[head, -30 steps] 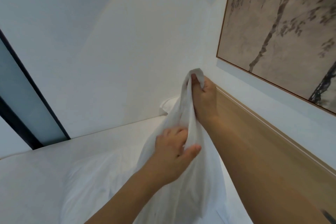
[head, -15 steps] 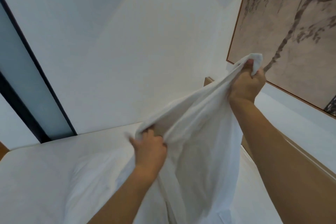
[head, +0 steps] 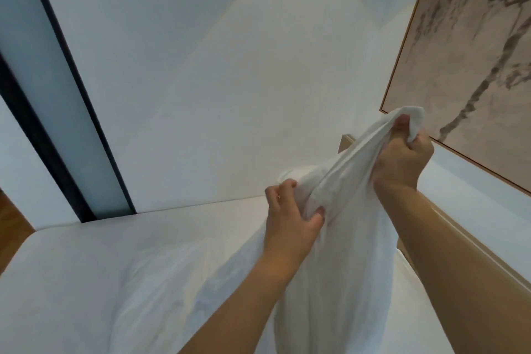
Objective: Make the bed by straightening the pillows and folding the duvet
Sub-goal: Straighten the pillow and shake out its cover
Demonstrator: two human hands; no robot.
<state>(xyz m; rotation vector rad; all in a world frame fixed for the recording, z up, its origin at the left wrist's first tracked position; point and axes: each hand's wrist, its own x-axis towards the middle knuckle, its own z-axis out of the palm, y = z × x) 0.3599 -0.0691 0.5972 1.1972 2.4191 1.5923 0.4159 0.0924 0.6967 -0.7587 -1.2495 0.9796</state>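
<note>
I hold a white pillow (head: 339,282) up over the bed by the loose fabric of its case, so its bulk hangs down between my forearms. My right hand (head: 402,161) is highest, fisted on the bunched top corner near the picture. Lower and to the left, my left hand (head: 290,218) pinches a fold of the same fabric. Rumpled white bedding (head: 149,290) lies on the mattress (head: 71,244) below and to the left. I cannot tell whether it is the duvet or a second pillow.
A wooden headboard (head: 511,279) runs along the right, under a large framed tree picture (head: 474,66). A white wall stands behind the bed. A dark-framed glass panel (head: 57,95) rises at the left, with wooden floor (head: 11,218) beside the mattress edge.
My right hand has stayed high near the picture with the corner. My left hand has shifted right and up along the fabric, closing the gap between the hands, so the cloth is bunched rather than stretched.
</note>
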